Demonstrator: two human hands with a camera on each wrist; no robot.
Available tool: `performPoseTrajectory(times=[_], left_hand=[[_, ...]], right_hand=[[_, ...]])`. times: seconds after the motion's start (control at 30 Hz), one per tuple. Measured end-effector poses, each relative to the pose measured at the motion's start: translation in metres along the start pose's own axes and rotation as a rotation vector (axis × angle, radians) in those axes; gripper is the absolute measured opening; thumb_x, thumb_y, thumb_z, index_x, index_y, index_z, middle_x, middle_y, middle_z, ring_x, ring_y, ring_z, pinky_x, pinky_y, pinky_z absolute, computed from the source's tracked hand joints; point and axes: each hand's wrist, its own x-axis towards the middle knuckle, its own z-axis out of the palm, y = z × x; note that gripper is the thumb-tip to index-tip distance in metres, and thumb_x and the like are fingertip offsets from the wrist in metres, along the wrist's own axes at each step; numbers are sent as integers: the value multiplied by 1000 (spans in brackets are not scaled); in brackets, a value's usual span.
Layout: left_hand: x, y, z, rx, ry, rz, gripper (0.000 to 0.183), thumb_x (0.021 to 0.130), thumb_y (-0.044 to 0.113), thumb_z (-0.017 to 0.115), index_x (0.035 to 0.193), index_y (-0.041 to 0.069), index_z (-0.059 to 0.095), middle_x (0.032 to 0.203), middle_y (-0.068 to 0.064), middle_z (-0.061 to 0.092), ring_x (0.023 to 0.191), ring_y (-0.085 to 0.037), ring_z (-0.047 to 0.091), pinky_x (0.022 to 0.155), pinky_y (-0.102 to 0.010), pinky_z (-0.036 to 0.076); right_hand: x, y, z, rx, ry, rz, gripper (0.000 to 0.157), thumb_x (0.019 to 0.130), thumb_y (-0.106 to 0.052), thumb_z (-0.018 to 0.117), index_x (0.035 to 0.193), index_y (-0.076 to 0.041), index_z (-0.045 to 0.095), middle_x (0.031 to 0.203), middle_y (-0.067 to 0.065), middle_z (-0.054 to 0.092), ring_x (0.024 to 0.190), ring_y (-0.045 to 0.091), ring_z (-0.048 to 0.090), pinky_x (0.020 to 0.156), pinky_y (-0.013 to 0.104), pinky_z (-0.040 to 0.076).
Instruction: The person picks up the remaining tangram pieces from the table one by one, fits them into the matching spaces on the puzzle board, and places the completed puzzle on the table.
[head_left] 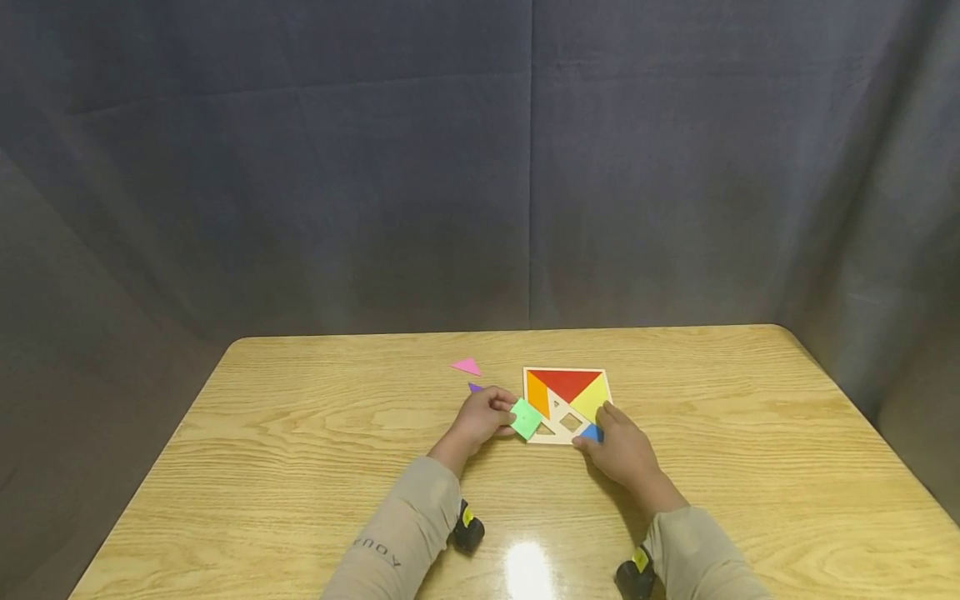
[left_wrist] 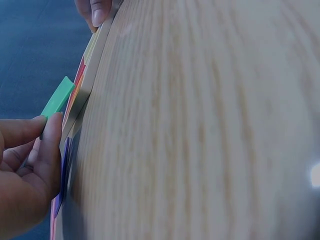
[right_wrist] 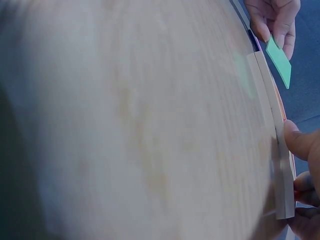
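My left hand pinches a green square tangram piece between thumb and fingers. That piece is held tilted above the front left part of a wooden tangram tray. In the tray lie a red triangle, an orange piece, a yellow piece and a blue piece. Cut-out holes show in its bare middle. My right hand grips the tray's front right corner, the thumb on the front edge and the fingers at the right side, partly covering the blue piece.
Left of the tray, a pink triangle lies on the wooden table. A purple piece is nearer, partly hidden behind my left hand. A dark curtain hangs behind the table.
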Motion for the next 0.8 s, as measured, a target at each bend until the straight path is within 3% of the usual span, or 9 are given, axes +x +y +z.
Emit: performPoseTrajectory(times=[0.17,0.3,0.6,0.8], left_hand=[[-14,17,5,9,0,-5,25,78,-12,50,103,-13,50,87,-16,47,71,-17,47,70,-35,48],[-17,21,8,20,4,-1,25,78,-13,50,103,-13,50,87,-16,48,71,-17,48,72,-36,48],[6,-3,12,-7,12,9,23,75,-12,55,98,-7,54,83,-10,48,70,-15,48,62,-28,50],[3,1,17,-10,24,30,23,75,-14,53,97,-9,54,81,-11,47,69,-16,48,63,-30,50]], right_hand=[[1,1,-1,-10,7,-3,60,79,-30,60,115,14,43,125,30,34,115,41,31,91,49,28],[0,2,-1,-9,10,-3,59,79,-30,60,115,13,44,125,30,34,115,41,32,91,49,29],[0,3,0,-3,6,0,59,79,-30,60,115,14,44,125,30,34,115,41,31,91,49,29],[0,4,2,-3,10,3,59,79,-31,60,114,13,45,125,30,34,115,41,31,91,49,29]])
